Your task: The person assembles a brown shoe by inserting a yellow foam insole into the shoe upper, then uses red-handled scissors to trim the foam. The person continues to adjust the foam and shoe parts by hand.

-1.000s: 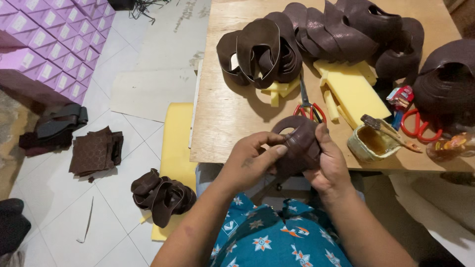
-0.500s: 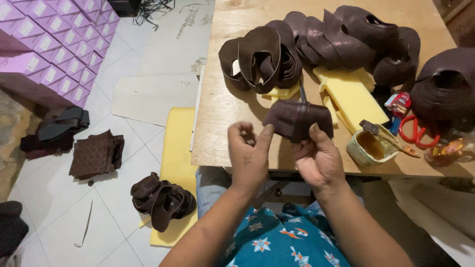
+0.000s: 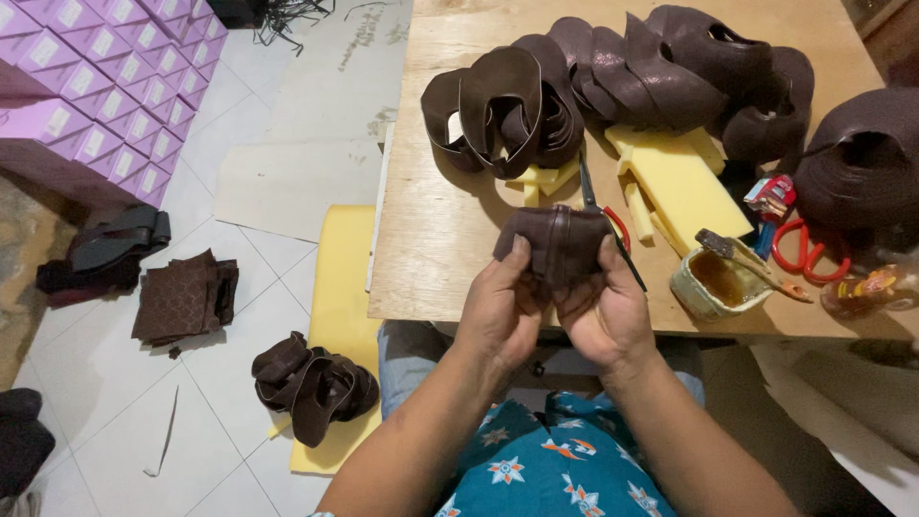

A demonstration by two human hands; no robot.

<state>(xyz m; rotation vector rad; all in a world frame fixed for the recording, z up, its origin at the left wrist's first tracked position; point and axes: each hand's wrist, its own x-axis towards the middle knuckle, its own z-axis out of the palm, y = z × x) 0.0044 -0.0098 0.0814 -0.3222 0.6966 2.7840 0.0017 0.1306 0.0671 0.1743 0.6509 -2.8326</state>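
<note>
We pinch the folded dark brown leather strap piece (image 3: 558, 244) between left hand (image 3: 500, 311) and right hand (image 3: 605, 311), above the plywood table's (image 3: 431, 239) edge. It looks glued, perhaps; uneven pressure could skew the fold.

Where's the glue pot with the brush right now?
In the head view, the glue pot sits on the wooden table near its front edge, just right of the right hand, with the red-handled scissors right behind it.

Brown pile (image 3: 866, 163) cut off right.
</note>
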